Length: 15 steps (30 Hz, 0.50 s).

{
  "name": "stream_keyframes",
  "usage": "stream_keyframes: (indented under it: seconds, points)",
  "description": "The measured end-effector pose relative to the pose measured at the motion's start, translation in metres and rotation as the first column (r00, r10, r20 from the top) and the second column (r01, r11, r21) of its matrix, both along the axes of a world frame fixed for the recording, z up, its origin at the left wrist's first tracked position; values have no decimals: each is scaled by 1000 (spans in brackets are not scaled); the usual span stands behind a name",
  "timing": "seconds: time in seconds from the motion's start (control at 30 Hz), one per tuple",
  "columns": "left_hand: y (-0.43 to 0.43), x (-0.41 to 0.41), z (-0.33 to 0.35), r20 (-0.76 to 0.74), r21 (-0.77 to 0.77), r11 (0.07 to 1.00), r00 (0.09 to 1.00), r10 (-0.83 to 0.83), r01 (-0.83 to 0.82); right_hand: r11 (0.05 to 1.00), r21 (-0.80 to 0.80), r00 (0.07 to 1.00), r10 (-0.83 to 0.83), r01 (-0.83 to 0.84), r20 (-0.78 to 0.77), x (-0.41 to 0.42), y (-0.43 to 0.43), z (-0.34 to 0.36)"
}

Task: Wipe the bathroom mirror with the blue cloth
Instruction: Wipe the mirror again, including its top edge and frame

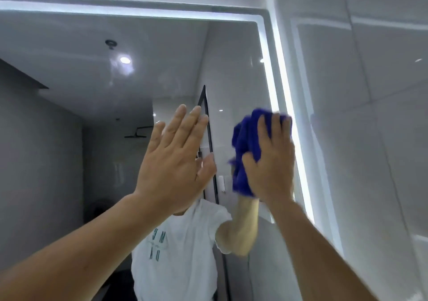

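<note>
Two hands up at the bathroom mirror, one flat, one on the cloth.

Our left hand lies wide and flat against the glass, fingers straight and close together. Our right hand presses the bunched blue cloth to the mirror near its right edge, just beside the lit strip, fingers curled over the folds. We see a white T-shirt reflected below, and pale wall tiles to the right.

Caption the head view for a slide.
Right hand presses the blue cloth to the mirror near its lit edge; left hand lies flat.
</note>
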<state>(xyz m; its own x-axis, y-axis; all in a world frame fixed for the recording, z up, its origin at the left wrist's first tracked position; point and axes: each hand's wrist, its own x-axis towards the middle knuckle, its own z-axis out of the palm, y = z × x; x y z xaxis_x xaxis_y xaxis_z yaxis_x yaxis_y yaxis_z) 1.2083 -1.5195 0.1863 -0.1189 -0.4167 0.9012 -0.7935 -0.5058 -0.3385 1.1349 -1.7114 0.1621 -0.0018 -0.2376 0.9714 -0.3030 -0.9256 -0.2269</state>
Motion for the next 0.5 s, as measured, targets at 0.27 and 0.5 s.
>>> stream_keyframes:
  seconds: [0.27,0.5]
  points:
    - [5,-16,-14,-13,44,999,1000,26,-26,997,54,994,58,-53,-91,2,14,-144]
    - [16,-19,4,48,-33,992,991,124,-123,995,80,995,-54,60,-85,3,10,39]
